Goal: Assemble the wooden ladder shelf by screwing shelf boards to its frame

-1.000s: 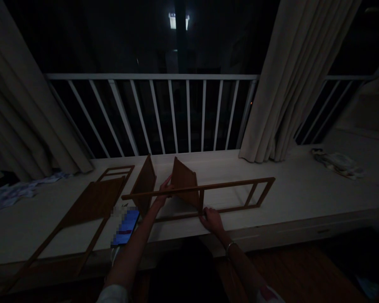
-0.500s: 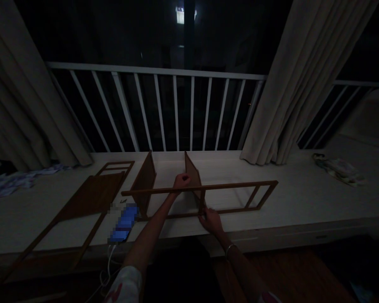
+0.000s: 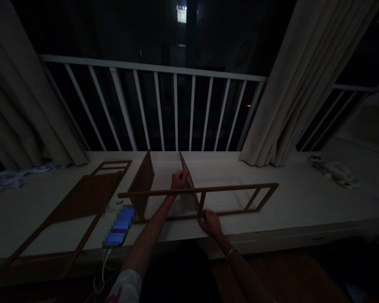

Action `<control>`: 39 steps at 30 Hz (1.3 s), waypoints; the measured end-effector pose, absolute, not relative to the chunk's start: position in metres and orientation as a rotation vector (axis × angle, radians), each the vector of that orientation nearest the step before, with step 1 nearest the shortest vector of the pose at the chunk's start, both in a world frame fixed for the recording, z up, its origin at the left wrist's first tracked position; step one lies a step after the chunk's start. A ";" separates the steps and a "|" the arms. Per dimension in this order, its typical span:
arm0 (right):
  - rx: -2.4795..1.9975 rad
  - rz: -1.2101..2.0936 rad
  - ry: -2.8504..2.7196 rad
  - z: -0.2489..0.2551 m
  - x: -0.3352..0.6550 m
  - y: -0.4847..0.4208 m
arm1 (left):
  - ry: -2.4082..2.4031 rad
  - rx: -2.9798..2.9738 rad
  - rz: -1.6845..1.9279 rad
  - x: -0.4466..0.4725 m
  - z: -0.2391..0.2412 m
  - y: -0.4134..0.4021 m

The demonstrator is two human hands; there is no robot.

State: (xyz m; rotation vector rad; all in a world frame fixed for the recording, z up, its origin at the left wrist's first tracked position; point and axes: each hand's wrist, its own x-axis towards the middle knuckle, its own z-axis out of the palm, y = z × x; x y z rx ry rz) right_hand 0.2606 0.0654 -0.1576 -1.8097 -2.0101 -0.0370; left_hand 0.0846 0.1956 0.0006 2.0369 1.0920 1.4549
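A brown wooden ladder-like frame [image 3: 233, 188] stands on its long edge on the white sill, with two wooden boards reaching back from it. My left hand [image 3: 178, 180] passes over the frame's top rail, its fingers closed at the edge of the middle shelf board [image 3: 185, 166], which leans left at its far end. The left shelf board [image 3: 142, 181] stands near the frame's left end. My right hand [image 3: 211, 223] is closed at the lower rail, where the crossbar and middle board meet; its fingertips are partly hidden, and any small part in them cannot be made out.
Another wooden frame with a panel [image 3: 85, 195] lies at the left, overhanging the sill [image 3: 290, 206]. A phone [image 3: 120, 227] with a white cable lies near the front edge. A white railing [image 3: 154, 71], curtains [image 3: 271, 105] and a cloth-like bundle [image 3: 333, 172] are around.
The middle board's far end has swung left, and my left hand has shifted slightly left with it. My right hand stays at the same joint. The view has shifted a little.
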 end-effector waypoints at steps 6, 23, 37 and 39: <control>-1.784 -0.024 -2.010 -0.155 0.260 0.066 | 0.984 2.229 1.437 0.098 0.006 0.200; -1.792 -0.006 -2.023 -0.158 0.258 0.072 | 0.927 2.378 1.436 0.118 -0.003 0.211; -1.766 -0.034 -2.038 -0.163 0.256 0.071 | 0.914 2.323 1.503 0.127 -0.005 0.199; -1.761 -0.040 -2.041 -0.163 0.256 0.071 | 0.918 2.313 1.512 0.127 -0.005 0.198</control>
